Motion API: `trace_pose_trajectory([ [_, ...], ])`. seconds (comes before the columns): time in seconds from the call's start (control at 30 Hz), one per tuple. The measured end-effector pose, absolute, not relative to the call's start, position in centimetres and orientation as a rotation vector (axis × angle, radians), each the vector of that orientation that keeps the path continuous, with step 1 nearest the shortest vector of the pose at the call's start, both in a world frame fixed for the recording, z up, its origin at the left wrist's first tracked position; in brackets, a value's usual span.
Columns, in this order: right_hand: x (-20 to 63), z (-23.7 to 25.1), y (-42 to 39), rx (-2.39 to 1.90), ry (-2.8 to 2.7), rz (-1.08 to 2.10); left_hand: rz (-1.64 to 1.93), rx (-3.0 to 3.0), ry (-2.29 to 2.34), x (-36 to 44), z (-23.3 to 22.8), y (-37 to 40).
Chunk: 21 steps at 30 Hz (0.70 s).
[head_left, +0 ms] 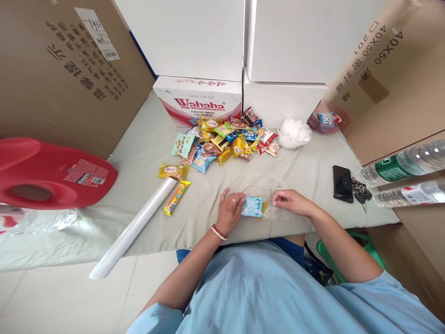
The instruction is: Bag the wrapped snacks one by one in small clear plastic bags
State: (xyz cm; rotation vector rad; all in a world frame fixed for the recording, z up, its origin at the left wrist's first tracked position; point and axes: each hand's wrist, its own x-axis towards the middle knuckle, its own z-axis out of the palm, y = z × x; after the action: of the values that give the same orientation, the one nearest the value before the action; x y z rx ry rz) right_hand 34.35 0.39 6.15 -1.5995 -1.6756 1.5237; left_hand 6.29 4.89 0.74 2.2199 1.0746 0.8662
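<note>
My left hand (229, 212) is closed at the left edge of a light blue snack packet (252, 207), with its fingers curled over that side. Beneath and around the packet lies a thin clear plastic bag (259, 184). A bit of yellow wrapper shows at the packet's right end. My right hand (291, 202) has thumb and fingers pinched together at the right side of the clear bag, seemingly on its film. Farther back is a heap of wrapped snacks (222, 146) in many colours. Left of my hands are a yellow snack bar (176, 198) and a yellow packet (173, 171).
A white roll (134, 227) juts over the table's front edge. At left stands a red jug (52, 174); a Wahaha carton (203, 102) backs the heap. White crumpled bags (295, 133), a red mesh basket (328, 118), a black phone (342, 183), keys (361, 191) and water bottles (410, 162) are rightward.
</note>
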Motion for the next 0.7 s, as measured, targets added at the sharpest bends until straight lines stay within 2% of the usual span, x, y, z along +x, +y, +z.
trace_pose_trajectory([
  [0.13,36.6,5.5,0.5,-1.945,-1.672,1.340,0.844,2.203,1.082,6.8,0.1,5.5],
  [0.23,36.9,6.1,2.2,-2.293,-1.879,0.905,0.806,2.208,1.085,7.0,0.1,6.1],
  [0.3,36.0,6.7,4.4,-2.244,-2.015,0.614,0.787,2.231,1.053,7.1,0.3,6.4],
  [0.37,34.3,7.0,7.0,-2.054,-2.168,0.487,0.766,2.278,1.010,7.2,0.6,6.5],
  [0.53,30.2,7.2,12.5,-1.968,-2.367,0.766,0.886,2.291,1.140,7.1,0.5,6.2],
  [0.7,29.9,8.7,12.1,-1.816,-2.425,0.886,1.032,2.122,1.305,7.2,-0.4,5.4],
])
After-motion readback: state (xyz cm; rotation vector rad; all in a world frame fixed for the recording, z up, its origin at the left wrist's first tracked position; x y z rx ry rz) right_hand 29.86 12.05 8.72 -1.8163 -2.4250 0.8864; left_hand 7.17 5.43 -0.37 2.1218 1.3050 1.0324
